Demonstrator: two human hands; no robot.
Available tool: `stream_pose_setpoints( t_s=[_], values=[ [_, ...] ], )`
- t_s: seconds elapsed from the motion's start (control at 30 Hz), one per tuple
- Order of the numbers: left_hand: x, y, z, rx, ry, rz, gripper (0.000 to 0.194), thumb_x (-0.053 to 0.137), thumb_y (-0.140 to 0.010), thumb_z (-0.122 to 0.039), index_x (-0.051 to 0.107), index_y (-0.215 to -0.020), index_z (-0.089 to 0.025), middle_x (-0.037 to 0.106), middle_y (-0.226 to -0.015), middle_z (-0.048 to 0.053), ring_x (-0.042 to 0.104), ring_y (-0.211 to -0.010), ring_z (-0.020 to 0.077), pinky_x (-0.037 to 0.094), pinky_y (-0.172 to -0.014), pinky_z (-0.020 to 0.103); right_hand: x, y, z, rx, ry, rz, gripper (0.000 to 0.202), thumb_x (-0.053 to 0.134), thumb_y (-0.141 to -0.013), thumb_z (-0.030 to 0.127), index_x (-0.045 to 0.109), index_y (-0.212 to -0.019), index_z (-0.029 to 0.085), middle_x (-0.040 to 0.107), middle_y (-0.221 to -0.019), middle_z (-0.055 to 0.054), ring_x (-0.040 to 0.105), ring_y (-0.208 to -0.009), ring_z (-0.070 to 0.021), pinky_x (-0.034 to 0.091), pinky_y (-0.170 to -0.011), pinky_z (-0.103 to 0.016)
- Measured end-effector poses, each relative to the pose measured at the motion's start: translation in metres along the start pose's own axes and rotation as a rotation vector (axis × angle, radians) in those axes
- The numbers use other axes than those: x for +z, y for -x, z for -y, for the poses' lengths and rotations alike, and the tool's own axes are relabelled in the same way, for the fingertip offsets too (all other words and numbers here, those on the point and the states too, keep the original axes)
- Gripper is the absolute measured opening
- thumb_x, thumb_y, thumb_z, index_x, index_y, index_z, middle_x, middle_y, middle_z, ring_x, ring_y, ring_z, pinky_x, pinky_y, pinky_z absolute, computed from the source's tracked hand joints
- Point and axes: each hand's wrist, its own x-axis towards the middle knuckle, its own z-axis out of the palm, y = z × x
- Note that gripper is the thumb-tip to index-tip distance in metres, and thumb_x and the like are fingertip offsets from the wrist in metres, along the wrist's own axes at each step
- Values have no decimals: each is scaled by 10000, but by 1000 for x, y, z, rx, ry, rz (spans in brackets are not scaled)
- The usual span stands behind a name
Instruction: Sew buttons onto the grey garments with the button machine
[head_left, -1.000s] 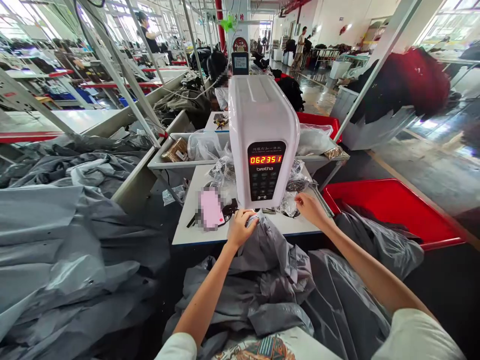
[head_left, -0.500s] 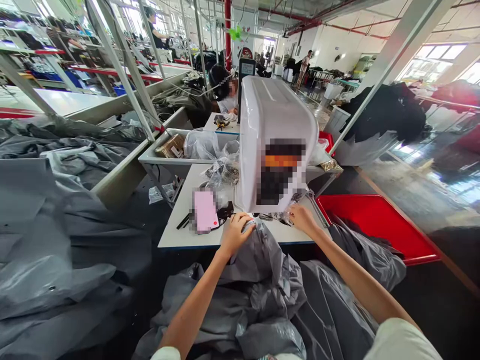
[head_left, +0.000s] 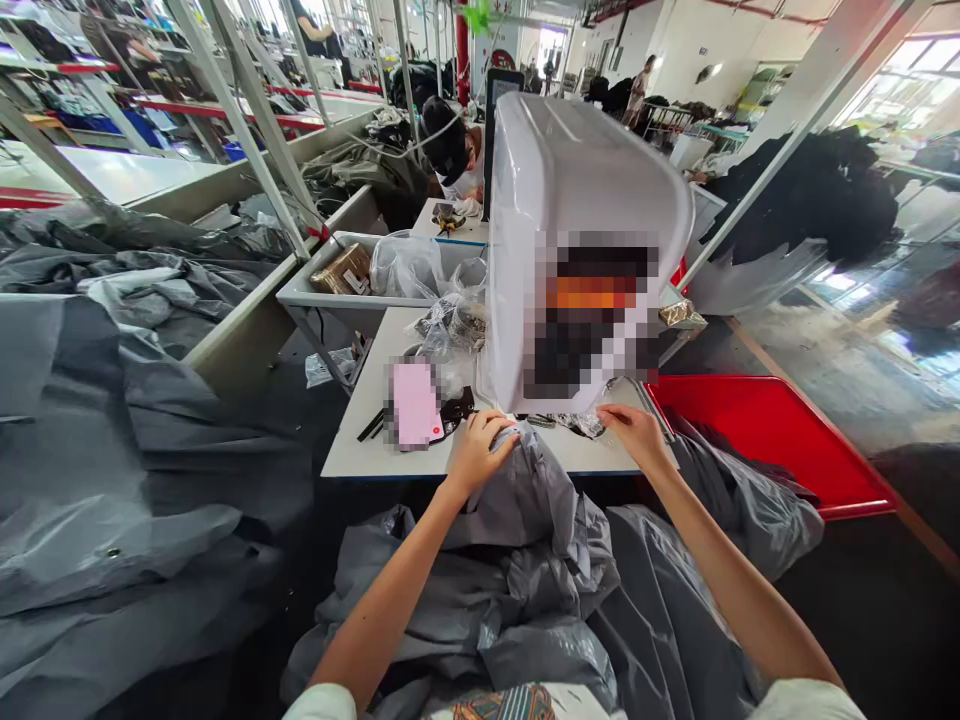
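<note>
My left hand (head_left: 484, 452) is closed on a bunched edge of grey fabric (head_left: 525, 500), at the front of the white machine (head_left: 525, 180). From there the cloth hangs off the table edge and spreads over my lap. My right hand (head_left: 636, 436) is at the right side of the table, thumb and fingertips pinched together. Whatever lies between those fingertips is too small to make out. Just left of them is a clear plastic bag (head_left: 586, 424) of small parts. A small metal spring (head_left: 541, 421) lies beneath the machine's front.
A pink phone (head_left: 414, 402) lies on the white table (head_left: 367, 440). A red tray (head_left: 780, 430) is at the right, with grey cloth beside it. Behind the table stands a white trough (head_left: 307, 292) with a cardboard box (head_left: 345, 272). A person (head_left: 450, 150) sits opposite.
My right hand has drawn back slightly to the right from the plastic bag, its fingers now pinched. My left hand stays on the grey fabric. The view has tilted a little downward.
</note>
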Motion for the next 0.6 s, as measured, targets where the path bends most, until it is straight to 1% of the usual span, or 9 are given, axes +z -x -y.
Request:
stream_pose_setpoints(
  t_s=[0.1,0.17,0.23,0.33,0.4,0.47,0.53,0.6],
  values=[
    [1,0,0,-12,-2,0,191,580,-896,-316,627,-1053,-217,595,-1098,54,526,-1050,211,437,-946,363,-5,19,13,75,-153,-70,348,707,-663,468,744,-852,179,727,-829,-56,646,-755,-197,497,-708,-323],
    [1,0,0,-24,-1,-1,185,589,-890,-311,632,-1046,-221,598,-1085,53,526,-1041,212,439,-939,362,-2,32,24,123,-253,-80,357,737,-658,476,744,-867,187,722,-832,-52,633,-739,-173,493,-687,-300],
    [1,0,-1,-36,1,-4,185,599,-883,-303,636,-1045,-222,598,-1081,54,528,-1035,212,438,-937,359,4,44,35,167,-356,-25,372,764,-650,486,744,-877,192,719,-848,-55,619,-724,-152,485,-659,-277],
    [1,0,-2,-46,1,-11,194,604,-882,-309,640,-1050,-220,597,-1078,54,527,-1031,210,436,-935,350,19,55,51,242,-509,101,406,791,-627,513,747,-885,203,714,-860,-59,611,-717,-137,491,-643,-259],
    [0,0,-3,-47,-2,-13,200,602,-884,-318,640,-1053,-219,598,-1071,53,526,-1029,207,438,-931,344,27,58,59,293,-586,172,399,804,-618,506,748,-881,211,712,-856,-57,614,-724,-133,505,-658,-257],
    [0,0,-3,-43,-5,-12,203,602,-884,-321,641,-1054,-216,600,-1063,52,527,-1025,204,440,-925,339,33,55,62,319,-629,210,372,811,-619,483,748,-867,214,711,-854,-55,619,-728,-132,516,-674,-259],
    [-1,0,-3,-39,-5,-13,207,597,-888,-326,641,-1058,-216,601,-1057,51,528,-1023,203,441,-924,337,33,48,58,298,-622,168,354,812,-616,468,746,-848,209,710,-848,-53,619,-719,-130,518,-676,-263],
    [0,0,-2,-39,-7,-16,214,592,-892,-335,642,-1064,-219,601,-1053,52,530,-1020,205,440,-923,340,27,39,47,221,-542,33,347,799,-626,461,742,-845,197,709,-836,-51,616,-705,-135,514,-672,-272]
  ],
)
